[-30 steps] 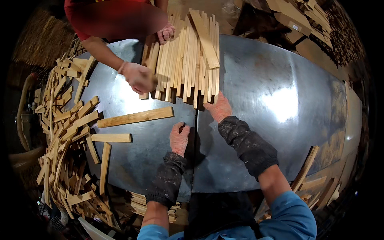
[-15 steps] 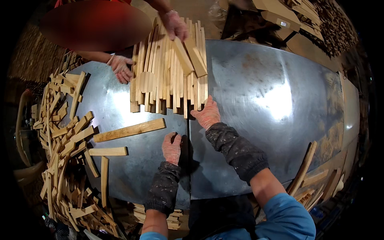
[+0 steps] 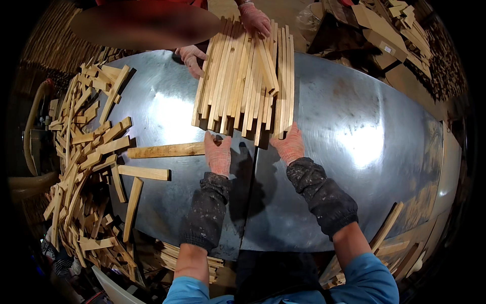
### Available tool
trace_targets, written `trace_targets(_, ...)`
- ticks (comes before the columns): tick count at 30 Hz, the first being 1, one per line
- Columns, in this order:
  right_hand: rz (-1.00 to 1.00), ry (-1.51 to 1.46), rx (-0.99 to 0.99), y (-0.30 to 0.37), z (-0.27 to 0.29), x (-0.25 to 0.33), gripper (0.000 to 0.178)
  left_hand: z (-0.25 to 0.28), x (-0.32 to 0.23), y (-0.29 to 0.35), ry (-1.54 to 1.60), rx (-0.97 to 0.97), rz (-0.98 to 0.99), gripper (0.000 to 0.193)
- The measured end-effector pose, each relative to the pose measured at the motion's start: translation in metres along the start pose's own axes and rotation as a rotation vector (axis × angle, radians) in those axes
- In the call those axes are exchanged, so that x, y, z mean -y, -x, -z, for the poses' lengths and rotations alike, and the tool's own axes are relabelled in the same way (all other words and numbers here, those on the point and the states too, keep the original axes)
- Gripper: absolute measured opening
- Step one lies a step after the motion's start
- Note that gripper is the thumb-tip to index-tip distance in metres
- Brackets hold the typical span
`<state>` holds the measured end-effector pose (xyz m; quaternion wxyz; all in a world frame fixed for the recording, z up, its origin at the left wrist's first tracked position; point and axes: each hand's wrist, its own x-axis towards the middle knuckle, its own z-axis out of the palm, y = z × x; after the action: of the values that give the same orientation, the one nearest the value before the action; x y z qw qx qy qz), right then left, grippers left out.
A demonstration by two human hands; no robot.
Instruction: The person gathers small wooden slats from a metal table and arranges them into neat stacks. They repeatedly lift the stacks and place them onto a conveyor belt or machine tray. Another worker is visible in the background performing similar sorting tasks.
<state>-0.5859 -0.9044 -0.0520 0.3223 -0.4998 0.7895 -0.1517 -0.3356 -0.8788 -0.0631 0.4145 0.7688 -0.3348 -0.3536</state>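
Note:
A flat bundle of light wooden strips [image 3: 230, 76] lies on the metal table [image 3: 334, 111], its near ends uneven. My left hand [image 3: 218, 154], in a pinkish knit glove, is at the bundle's near left ends with thumb and fingers apart. My right hand [image 3: 289, 146], gloved alike, touches the near right corner, thumb and fingers spread about the strip ends. Across the table, a co-worker's gloved hand [image 3: 255, 20] rests on loose strips [image 3: 268, 71] on top of the bundle. Their other hand [image 3: 191, 60] is against its left side.
Several short wood pieces [image 3: 96, 147] are heaped along the table's left side. A longer strip [image 3: 167, 150] lies just left of my left hand. A seam [image 3: 246, 223] crosses the table. More wood [image 3: 387, 225] leans at the near right; a cardboard box [image 3: 377, 38] stands beyond.
My left hand has moved forward to the bundle's near ends. The bundle appears further right and straighter, and the loose strips on top lie closer together under the co-worker's hand.

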Motion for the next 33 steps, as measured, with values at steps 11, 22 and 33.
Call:
trace_targets(11, -0.006, -0.001, 0.115, -0.013, 0.025, 0.020, 0.123, -0.005, 0.016, -0.048, 0.053, 0.028, 0.028, 0.092)
trace_targets(22, -0.057, 0.122, 0.220, -0.036, 0.043, 0.019, 0.125, -0.005, -0.047, -0.045, -0.573, 0.137, -0.262, 0.098)
trace_targets(33, -0.089, 0.130, 0.128, -0.031, 0.035, 0.017, 0.120, -0.026, -0.073, -0.063, -0.685, 0.414, -0.214, 0.127)
